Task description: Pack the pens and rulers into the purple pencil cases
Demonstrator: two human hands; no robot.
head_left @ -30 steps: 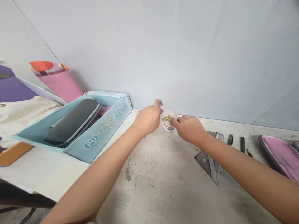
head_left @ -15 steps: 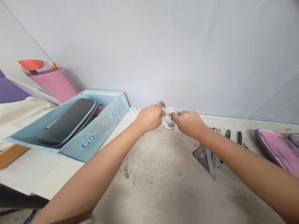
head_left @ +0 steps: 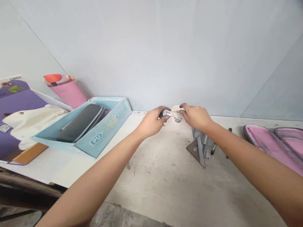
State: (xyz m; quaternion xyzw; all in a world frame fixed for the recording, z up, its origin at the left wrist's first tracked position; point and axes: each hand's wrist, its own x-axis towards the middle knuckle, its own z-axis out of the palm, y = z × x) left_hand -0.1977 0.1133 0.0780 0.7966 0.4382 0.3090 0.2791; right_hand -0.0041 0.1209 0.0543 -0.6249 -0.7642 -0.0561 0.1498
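Watching the head view, I am seeing the left hand (head_left: 151, 122) pinching a small white block (head_left: 167, 112) between thumb and fingers. It is just beside the little cup (head_left: 176, 118) at the centre of the frame, against the wall (head_left: 151, 47). The right hand (head_left: 195, 116) is closing curled fingertips on the cup's rim. I am judging that a nudge there could be tipping the cup over. Compared with half a second ago, the block is now showing outside the fist.

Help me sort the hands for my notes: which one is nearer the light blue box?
Left. The left hand, pinching a small white block, is just right of the light blue box; the right hand is farther right, beyond the cup it grips.
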